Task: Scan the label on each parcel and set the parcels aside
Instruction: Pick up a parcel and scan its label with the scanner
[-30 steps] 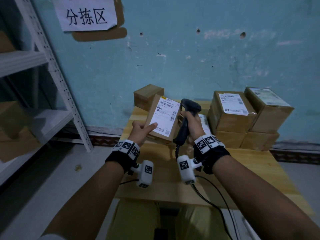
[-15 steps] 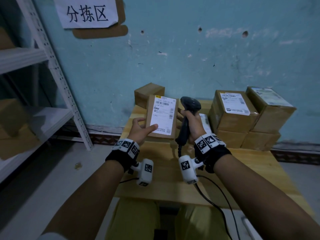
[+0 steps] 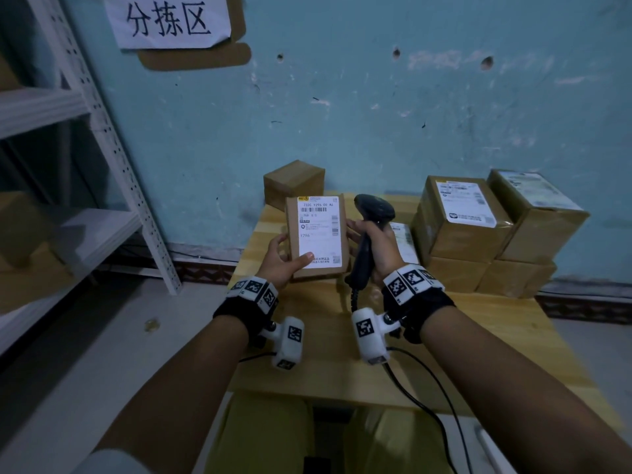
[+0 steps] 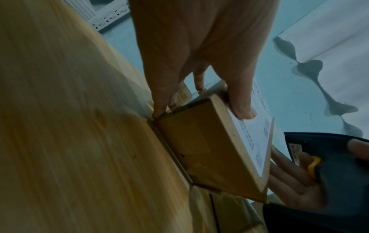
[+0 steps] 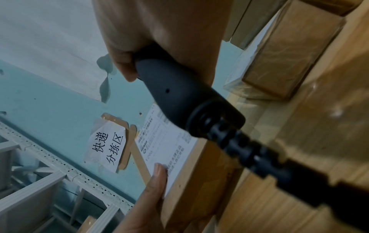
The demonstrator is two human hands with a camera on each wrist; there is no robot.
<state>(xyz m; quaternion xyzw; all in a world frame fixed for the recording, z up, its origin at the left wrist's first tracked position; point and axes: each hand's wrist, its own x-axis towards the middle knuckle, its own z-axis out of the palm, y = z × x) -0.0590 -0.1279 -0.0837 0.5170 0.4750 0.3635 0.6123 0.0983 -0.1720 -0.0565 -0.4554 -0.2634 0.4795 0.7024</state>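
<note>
Before a blue wall (image 3: 376, 131), over a wooden table (image 3: 478, 336) with stacked cartons (image 3: 472, 234), the left hand (image 3: 280, 261) grips an upright labelled parcel (image 3: 318, 234) while the right hand (image 3: 379, 248) grasps a black barcode scanner (image 3: 372, 213) just beside it.

parcel (image 3: 316, 236): tilted → upright, label square to view | left hand (image 3: 281, 260) turned it (thumb on label)

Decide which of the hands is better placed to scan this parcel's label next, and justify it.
Right. The right hand already grips the scanner beside the parcel; the left hand is busy holding that parcel.
</note>
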